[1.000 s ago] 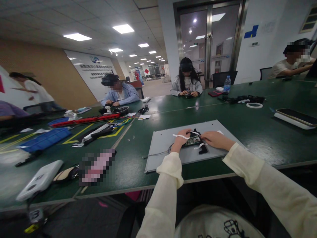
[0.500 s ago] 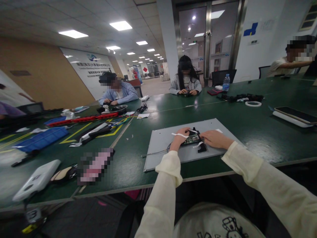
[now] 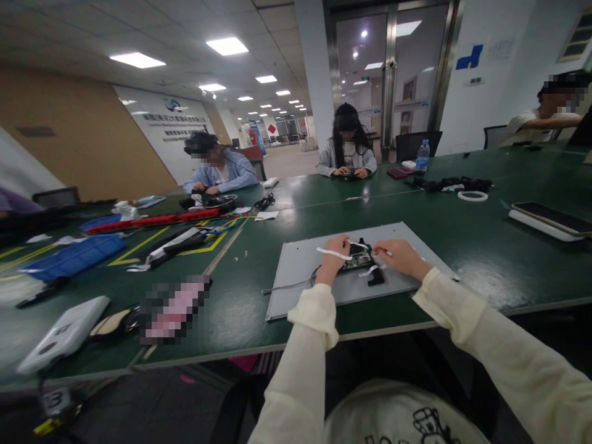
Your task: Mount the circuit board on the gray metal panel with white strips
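A small electronic device with a bare green circuit board (image 3: 359, 258) and black frame parts lies on a light grey panel (image 3: 296, 265). My left hand (image 3: 333, 258) is at its left side, fingers curled in, with a white strip (image 3: 326, 251) running across them; what they grip is hidden. From the right, my right hand (image 3: 401, 255) reaches to the device's edge, thumb and fingers pinched together on something too small to make out. A black bracket-like piece (image 3: 375, 277) and another white strip (image 3: 369, 271) sit at the near right corner. A thin grey cable (image 3: 289, 286) leads off left.
The green table (image 3: 259, 271) bears a blue tray (image 3: 76, 258), a white power-bank-like device (image 3: 65, 336) and a pink blurred item (image 3: 178, 308) to the left. At right lie a phone (image 3: 552, 216) and a tape ring (image 3: 472, 196). Several people sit around the table.
My right hand has shifted slightly, its fingers now more pinched and lifted at the device's edge. The left hand stays almost in place, with the white strip shifted slightly.
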`<state>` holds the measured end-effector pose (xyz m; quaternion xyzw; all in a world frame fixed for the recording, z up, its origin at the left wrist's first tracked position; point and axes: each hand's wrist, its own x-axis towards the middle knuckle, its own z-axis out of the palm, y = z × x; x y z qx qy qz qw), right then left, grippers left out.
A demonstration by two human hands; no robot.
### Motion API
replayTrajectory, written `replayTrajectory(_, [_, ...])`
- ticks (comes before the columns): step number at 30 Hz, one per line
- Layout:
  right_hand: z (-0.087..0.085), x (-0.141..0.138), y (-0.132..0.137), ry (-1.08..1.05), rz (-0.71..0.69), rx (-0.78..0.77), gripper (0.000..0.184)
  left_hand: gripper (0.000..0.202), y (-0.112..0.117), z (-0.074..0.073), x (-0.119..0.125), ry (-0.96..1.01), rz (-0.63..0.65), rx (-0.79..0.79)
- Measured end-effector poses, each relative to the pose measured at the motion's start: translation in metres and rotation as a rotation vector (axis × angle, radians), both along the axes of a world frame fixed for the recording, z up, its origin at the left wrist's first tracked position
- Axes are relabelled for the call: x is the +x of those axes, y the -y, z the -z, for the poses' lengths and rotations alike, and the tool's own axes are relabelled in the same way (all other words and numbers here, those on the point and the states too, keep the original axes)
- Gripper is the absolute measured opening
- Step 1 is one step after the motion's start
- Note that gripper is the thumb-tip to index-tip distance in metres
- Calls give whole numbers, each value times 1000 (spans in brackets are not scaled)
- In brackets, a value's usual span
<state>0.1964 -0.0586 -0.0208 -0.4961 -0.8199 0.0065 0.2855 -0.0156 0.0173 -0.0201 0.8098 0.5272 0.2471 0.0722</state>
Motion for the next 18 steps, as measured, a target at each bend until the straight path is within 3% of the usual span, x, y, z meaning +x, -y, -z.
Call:
replayTrajectory(4, [-13,-19,-4,-372,-61,-49,26,30,11,-13,0,12,-64,98])
replayTrajectory(11, [-38,-76,-3,-420,-288,-327,33,28,14,-29,-6,81,-135,87])
replayTrajectory(15, [-40,-95,-13,-602,-347,-409,31,25,9,-30,-14,131,-207,103])
replayTrajectory(18, [-45,-102,-24,-796,-443,-518,17,20,8,-29,-21,174,-215,129])
